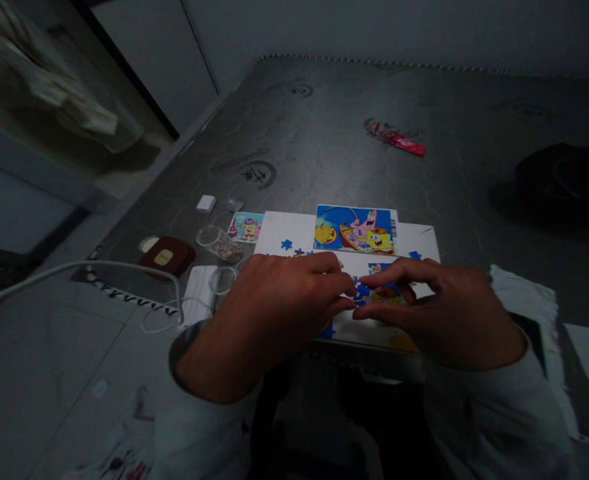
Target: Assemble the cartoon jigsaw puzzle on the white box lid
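A white puzzle board point(284, 233) lies on the grey table point(334, 133) in front of me. A colourful cartoon picture card point(355, 230) rests at its far edge, and small blue puzzle pieces point(287, 245) lie loose on the white. My left hand point(274, 307) and my right hand point(439, 310) meet over the near middle of the board. Their fingertips are pinched together on joined puzzle pieces point(379, 293), blue and yellow. Both hands cover much of the board's near half.
Left of the board lie a small cartoon card point(245, 227), a clear plastic cup on its side point(219, 243), a dark red case point(167, 256), a white box point(206, 203) and a white cable point(74, 270). A red wrapper point(397, 138) lies further back. A dark bag point(564, 183) sits right.
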Tool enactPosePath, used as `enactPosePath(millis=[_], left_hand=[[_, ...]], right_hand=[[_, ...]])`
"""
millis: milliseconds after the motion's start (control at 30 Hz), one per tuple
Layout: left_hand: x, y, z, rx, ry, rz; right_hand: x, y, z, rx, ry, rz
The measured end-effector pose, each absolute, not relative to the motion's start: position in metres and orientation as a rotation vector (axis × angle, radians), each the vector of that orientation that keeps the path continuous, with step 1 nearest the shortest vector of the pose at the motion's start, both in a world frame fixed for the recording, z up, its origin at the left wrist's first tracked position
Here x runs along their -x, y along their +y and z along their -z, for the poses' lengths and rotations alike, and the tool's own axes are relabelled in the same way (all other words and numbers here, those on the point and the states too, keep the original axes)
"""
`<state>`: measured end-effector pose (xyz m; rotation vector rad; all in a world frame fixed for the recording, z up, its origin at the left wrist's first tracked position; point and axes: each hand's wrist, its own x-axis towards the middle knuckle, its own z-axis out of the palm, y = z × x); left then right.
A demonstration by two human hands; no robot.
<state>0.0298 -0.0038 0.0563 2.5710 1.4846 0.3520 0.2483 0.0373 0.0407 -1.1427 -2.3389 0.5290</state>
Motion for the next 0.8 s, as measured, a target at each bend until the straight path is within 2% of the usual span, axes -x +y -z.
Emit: enactPosePath(millis=[200,467,800], left_hand=[[-0.0261,-0.0068,-0.0539,-2.582,1.475,-0.448],[-0.0246,-0.0049,-0.0572,-2.595,1.513,-0.398],[-0.0213,-0.0048,-0.0554,-2.622,1.463,-0.437]], right_hand=[[-0.2491,0.0357,-0.0362,1.101,-2.248,-0.543],[-0.2520,0.0393,-0.0354,1.073,-2.326,-0.575],[-0.2502,0.0374,-0.0354,0.993,-2.381,-0.464]])
